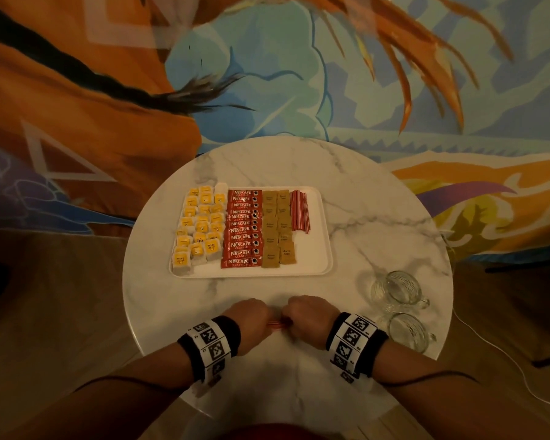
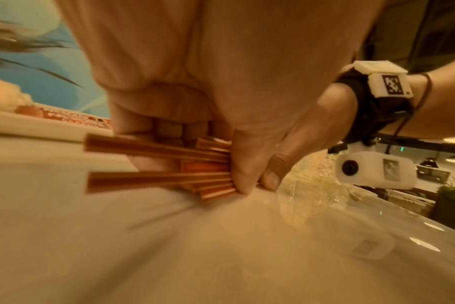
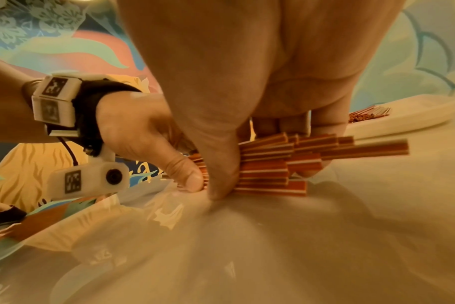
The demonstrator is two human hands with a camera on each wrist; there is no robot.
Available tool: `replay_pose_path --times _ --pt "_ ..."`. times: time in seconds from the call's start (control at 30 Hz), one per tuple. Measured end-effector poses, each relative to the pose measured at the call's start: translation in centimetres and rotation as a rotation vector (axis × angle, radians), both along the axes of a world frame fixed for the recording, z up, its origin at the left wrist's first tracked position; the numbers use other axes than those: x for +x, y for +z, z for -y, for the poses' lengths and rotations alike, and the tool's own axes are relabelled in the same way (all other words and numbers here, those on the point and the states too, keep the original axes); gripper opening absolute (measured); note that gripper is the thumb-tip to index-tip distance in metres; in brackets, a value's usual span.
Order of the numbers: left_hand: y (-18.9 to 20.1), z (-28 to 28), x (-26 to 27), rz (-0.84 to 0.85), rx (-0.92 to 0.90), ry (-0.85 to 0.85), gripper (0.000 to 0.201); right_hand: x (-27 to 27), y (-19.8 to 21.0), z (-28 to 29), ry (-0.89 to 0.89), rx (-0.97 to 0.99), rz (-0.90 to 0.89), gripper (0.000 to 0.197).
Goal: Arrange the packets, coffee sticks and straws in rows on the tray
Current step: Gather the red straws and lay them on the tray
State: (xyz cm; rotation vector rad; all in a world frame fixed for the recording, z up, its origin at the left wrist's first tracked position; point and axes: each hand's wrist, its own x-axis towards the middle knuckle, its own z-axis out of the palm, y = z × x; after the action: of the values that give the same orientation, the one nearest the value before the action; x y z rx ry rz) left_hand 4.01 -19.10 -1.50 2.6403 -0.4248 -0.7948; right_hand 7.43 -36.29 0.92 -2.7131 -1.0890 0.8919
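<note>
A white tray [image 1: 323,249] sits mid-table with yellow tea packets [image 1: 200,230], red coffee sticks [image 1: 242,230], brown sugar packets [image 1: 278,230] and red-striped straws [image 1: 300,211] laid in rows. Near the table's front edge both hands grip one bundle of red-and-white straws [image 1: 278,323]. My left hand [image 1: 251,322] curls round its left end [image 2: 159,162], thumb pressed down on the tabletop. My right hand [image 1: 302,319] curls round the right end [image 3: 286,162]. The straw ends fan out unevenly past the fingers.
Two clear glass mugs [image 1: 397,290] [image 1: 408,331] stand at the table's right front, close to my right wrist. The round marble table [image 1: 378,217] has bare surface between the tray and my hands. A white cable [image 1: 489,354] hangs off the right side.
</note>
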Motion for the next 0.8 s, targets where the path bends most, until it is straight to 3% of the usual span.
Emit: replay_pose_path --times 0.4,0.6,0.7,0.8 --pt "0.4 -1.7 1.5 -0.035 -0.050 0.087 0.017 -0.2 1.6 -0.7 0.076 -0.030 -0.021 0.029" --pt "0.8 -2.9 2.4 0.023 -0.168 0.215 0.018 0.6 2.2 -0.3 -0.008 0.138 -0.149 0.035" --pt "1.2 -4.3 2.8 0.133 -0.283 0.366 0.037 1.7 1.9 0.0 -0.092 0.189 -0.162 0.035" --pt "1.9 -5.9 3.7 0.174 -0.459 0.548 0.066 3.3 1.6 0.4 -0.149 0.178 -0.119 0.021"
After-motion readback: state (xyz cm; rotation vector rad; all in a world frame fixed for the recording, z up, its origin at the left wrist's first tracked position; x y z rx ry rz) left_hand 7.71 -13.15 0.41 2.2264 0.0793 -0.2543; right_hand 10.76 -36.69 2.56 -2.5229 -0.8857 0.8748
